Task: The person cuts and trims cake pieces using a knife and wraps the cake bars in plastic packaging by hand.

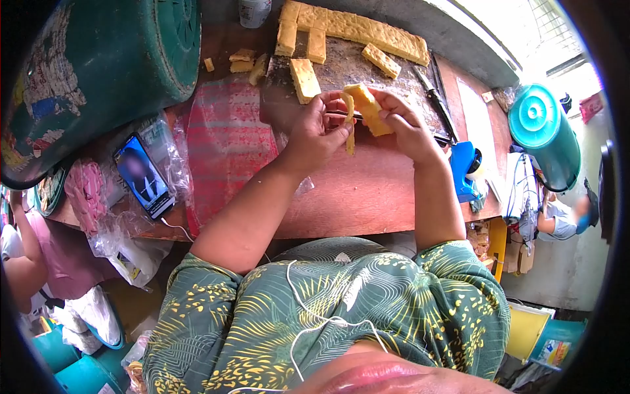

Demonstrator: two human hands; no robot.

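Note:
My right hand (405,125) is closed around a thick yellow piece of sponge cake (371,111), held up over the near edge of the board. Beside it, my left hand (318,131) pinches a thin curved strip of cake (350,125) that hangs down between the hands. A thin dark line runs by the left fingers; I cannot make out what it is. Just beyond my left hand, a cut cake block (304,80) lies on the dark, crumb-covered board (348,69). Another block (381,60) rests farther right, and a long row of cake (367,31) spans the back.
A long knife (438,105) lies along the board's right side, near a blue tape dispenser (463,172). Cake scraps (242,60) sit left of the board. Red-patterned plastic (230,148), a lit phone (144,176) and a big green drum (105,85) occupy the left.

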